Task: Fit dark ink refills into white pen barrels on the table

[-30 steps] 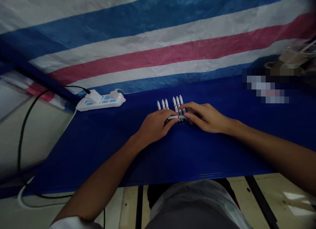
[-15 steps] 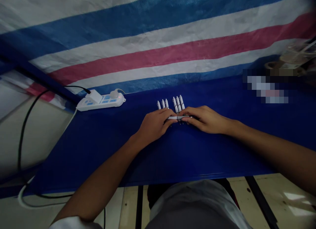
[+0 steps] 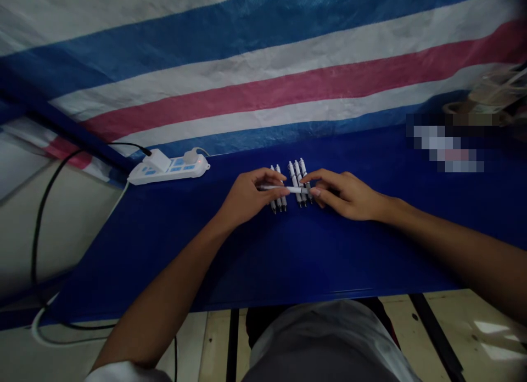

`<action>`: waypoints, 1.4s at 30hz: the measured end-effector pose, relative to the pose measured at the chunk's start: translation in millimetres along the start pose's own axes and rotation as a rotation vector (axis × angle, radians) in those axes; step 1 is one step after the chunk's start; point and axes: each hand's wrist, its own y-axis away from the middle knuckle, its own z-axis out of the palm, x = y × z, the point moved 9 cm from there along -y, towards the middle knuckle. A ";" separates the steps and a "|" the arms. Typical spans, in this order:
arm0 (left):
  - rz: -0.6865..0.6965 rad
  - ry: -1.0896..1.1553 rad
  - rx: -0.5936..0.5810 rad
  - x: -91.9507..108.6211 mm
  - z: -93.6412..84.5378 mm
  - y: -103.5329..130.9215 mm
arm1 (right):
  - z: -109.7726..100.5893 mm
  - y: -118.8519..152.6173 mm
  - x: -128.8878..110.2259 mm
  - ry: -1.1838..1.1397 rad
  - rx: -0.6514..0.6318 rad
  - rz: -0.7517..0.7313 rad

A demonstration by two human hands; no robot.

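Note:
A white ballpoint pen (image 3: 294,190) is held level above other pens, a dark band near its right end. My left hand (image 3: 249,194) pinches it between thumb and fingers, hiding part of the barrel. At the pen's right end, the thumb and index finger of my right hand (image 3: 343,195) close loosely around it. Beneath lie two groups of white pens with grey grips, tips toward me. The left group (image 3: 279,202) is partly covered by my left hand. In the right group (image 3: 297,172), three pens lie side by side, crossed by the held pen.
A white power strip (image 3: 171,170) with plugs and cables lies at the back left of the blue table (image 3: 288,256). Behind hangs a striped tarp (image 3: 263,91). At the far right are a blurred patch (image 3: 447,149) and a clear container (image 3: 489,96).
The held pen and my left hand have shifted left. My right hand's fingers have slid toward the pen's end and loosened, showing more of the pens beneath.

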 end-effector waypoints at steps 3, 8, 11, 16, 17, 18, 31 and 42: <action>-0.059 0.219 0.133 -8.8 -11.6 -2.0 | 0.3 2.0 -3.6 0.030 -0.001 -0.017; -0.069 0.443 0.331 -25.3 -23.5 -2.1 | 4.5 3.6 -9.0 0.021 -0.014 -0.019; -0.070 0.460 0.394 -31.3 -30.6 -1.9 | 1.4 3.1 -10.7 0.021 0.008 -0.037; 0.002 0.360 0.305 -19.6 -26.8 -2.4 | -3.1 3.0 -8.1 0.059 0.029 -0.040; 0.008 0.339 0.284 -17.4 -24.4 -2.2 | -3.8 3.2 -7.6 0.066 0.034 -0.041; 0.010 0.323 0.275 -16.0 -22.7 -1.7 | -4.5 3.4 -7.1 0.073 0.042 -0.040; -0.054 0.472 0.171 -19.3 -3.6 -0.7 | 12.3 5.5 -29.8 0.105 -0.003 -0.225; 0.009 0.348 0.114 -23.6 -1.0 -1.4 | 7.7 5.2 -33.2 0.068 0.108 -0.266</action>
